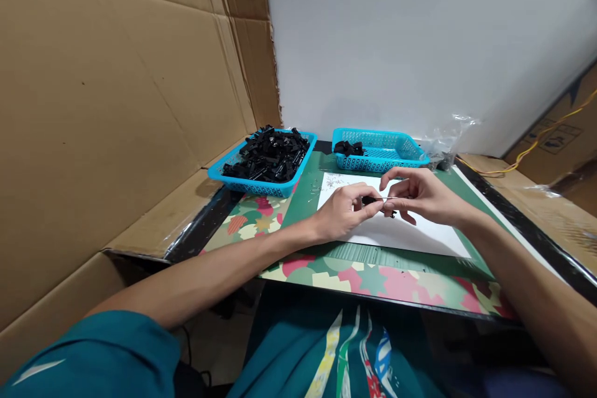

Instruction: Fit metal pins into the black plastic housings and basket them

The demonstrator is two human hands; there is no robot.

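Observation:
Over a white sheet of paper (415, 237), my left hand (347, 211) pinches a small black plastic part (368, 200). Close against it, my right hand (420, 196) has thumb and fingers pinched on a thin metal pin (388, 198), whose tip points at the black part. A dark end of the part shows below the fingers; the rest is covered by them. Many tiny metal pins (333, 181) lie scattered on the far left corner of the paper.
A blue basket (261, 187) heaped with black plastic parts (273, 152) stands at the back left. Another blue basket (377, 165) holds a few black parts at its left end. A clear plastic bag (445, 146) sits to its right. Cardboard (140, 62) walls the left side.

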